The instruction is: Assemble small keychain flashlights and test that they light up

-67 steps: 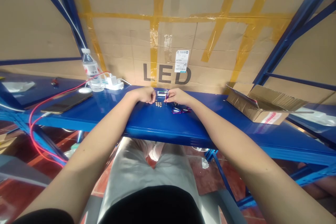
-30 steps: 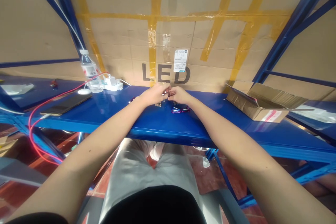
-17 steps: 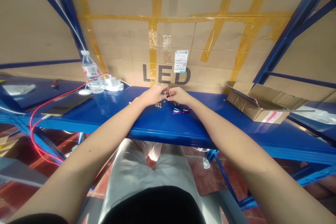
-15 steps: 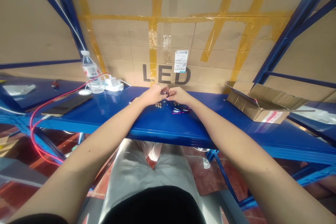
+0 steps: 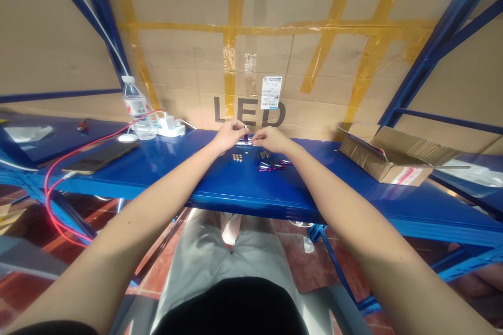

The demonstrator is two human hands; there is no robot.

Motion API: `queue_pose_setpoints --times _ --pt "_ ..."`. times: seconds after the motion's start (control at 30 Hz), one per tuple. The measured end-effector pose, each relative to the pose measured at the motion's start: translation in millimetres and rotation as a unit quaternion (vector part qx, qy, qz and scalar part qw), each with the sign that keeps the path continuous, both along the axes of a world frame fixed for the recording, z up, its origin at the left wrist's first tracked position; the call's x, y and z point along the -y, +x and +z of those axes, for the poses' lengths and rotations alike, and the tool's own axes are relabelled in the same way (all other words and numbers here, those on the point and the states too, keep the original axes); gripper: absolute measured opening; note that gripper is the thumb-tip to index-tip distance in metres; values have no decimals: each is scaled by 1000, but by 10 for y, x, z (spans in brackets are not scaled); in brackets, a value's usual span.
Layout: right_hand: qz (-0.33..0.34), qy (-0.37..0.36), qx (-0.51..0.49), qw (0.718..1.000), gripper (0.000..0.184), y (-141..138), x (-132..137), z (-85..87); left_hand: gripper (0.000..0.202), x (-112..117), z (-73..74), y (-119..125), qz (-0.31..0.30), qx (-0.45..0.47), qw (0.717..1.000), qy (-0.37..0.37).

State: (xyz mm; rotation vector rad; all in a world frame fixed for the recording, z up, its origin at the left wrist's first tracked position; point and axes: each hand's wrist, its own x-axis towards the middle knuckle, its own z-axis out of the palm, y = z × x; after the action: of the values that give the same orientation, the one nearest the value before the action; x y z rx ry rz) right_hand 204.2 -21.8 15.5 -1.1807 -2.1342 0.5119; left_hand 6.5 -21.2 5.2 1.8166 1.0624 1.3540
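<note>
One upright pin (image 5: 245, 137) between left hand (image 5: 229, 134), right hand (image 5: 272, 139).

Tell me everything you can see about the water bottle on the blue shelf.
The bottle is small and made of clear plastic, with a white cap and a pale printed label around its middle. It stands upright, capped, on the shelf, far back on the left in front of the cardboard. A red cable crosses in front of its lower part, and a white charger sits just to its right. How full it is cannot be told.
</note>
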Motion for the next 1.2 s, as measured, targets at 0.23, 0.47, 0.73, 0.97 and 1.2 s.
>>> queue_pose_setpoints --times 0.23,0.47,0.73,0.97,1.2 --pt "-31 -115 179 977 17 269 -3 105 7 73 29 28 -93 100 987 -85" --pt "-33 -141 169 975 19 191 52 77 3 66 -17 48 -110 81 988 -77" --pt "-13 -8 -66 998 10 164 121 196 12 -6 -72 54 -77 -19 996 -31" --pt "25 32 -144 989 6 -10 13 47 5 -41 -98 46 -83 -72 994 17" --pt "39 5 -158 987 9 21 17 38 16 3 -77 8 -67 -140 983 98"
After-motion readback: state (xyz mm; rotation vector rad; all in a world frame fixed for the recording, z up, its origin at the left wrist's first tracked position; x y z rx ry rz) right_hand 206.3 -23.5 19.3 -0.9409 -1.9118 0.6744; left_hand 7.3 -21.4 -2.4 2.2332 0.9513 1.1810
